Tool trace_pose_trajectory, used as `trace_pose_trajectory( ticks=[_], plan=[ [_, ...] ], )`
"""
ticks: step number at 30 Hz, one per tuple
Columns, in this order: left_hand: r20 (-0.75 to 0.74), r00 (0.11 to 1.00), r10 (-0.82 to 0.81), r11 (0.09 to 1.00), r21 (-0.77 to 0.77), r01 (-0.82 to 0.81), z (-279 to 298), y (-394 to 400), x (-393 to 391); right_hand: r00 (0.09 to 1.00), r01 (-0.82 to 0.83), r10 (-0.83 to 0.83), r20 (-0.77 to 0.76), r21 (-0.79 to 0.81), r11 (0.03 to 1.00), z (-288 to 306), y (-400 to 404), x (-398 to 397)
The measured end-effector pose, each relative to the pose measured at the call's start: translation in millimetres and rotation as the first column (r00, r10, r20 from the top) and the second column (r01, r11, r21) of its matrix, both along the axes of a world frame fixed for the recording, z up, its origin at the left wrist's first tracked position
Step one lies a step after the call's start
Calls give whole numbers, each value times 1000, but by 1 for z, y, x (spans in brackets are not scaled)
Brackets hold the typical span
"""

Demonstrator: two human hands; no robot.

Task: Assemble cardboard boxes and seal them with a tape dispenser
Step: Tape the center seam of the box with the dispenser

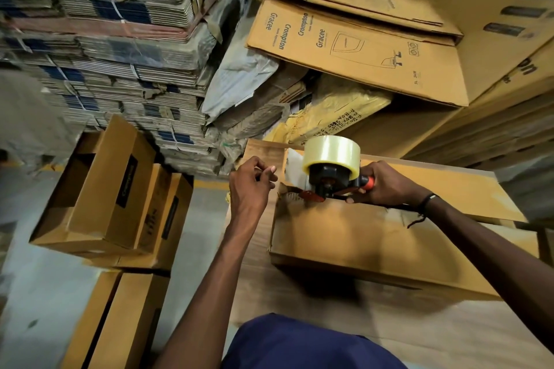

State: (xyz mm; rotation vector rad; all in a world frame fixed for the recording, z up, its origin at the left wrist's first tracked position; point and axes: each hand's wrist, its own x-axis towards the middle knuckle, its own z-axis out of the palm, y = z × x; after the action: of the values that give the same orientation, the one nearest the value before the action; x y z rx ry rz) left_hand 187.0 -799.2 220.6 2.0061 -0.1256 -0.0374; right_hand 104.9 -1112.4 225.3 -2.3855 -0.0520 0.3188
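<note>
The right hand [382, 184] is wrapped around the orange handle of the tape dispenser [331, 181], holding it against the far top edge of the cardboard box [374, 243] in front of the person. A fat roll of clear tape [331, 154] sits on the dispenser's black hub, and a short tongue of tape stands loose at its left side. A dark cord bracelet [425, 201] circles the right wrist. The left hand [253, 186] hovers just beside the dispenser's nose with thumb and fingers drawn together; it looks as if it is pinching the loose end of the tape, though the film is too clear and the spot too blurred to be sure. The box lies on its side on a wooden table [299, 293], with a flat sheet of cardboard lying behind it. Off to the left, on the floor, assembled boxes [114, 198] lie stacked, their open ends showing. Beyond them rises a tall pile of strapped, flattened cartons [114, 48]. Up on the right, flat printed cartons [353, 48] marked Crompton and Gracee lean over a yellow wrapped bundle [329, 117] and a grey plastic bag [239, 78].
</note>
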Motion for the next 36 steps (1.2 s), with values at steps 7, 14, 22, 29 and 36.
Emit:
trace_pose_trajectory(
  ticks=[7, 14, 22, 29, 36],
  plan=[
    [-69, 998, 2, 1000, -22, -3, -18, 5, 2, 998, 44, -42, -48, 30, 999, -16, 5, -3],
    [-123, 992, -2, 999, -36, -2, -44, 13, 3, 999, 18, -19, -42, -9, 1000, -34, 8, -6],
    [-171, 985, -15, 999, -51, 6, -68, 14, 13, 998, 2, -2, -62, 1, 1000, -37, 5, -6],
    [-279, 960, -4, 986, -160, -42, -88, 10, 14, 995, 15, -13, -97, 16, 1000, -41, 2, -4],
    [-408, 911, 65, 972, -179, -150, -119, 1, 12, 992, 20, -19, -121, 3, 1000, -37, 4, -2]
  ],
)
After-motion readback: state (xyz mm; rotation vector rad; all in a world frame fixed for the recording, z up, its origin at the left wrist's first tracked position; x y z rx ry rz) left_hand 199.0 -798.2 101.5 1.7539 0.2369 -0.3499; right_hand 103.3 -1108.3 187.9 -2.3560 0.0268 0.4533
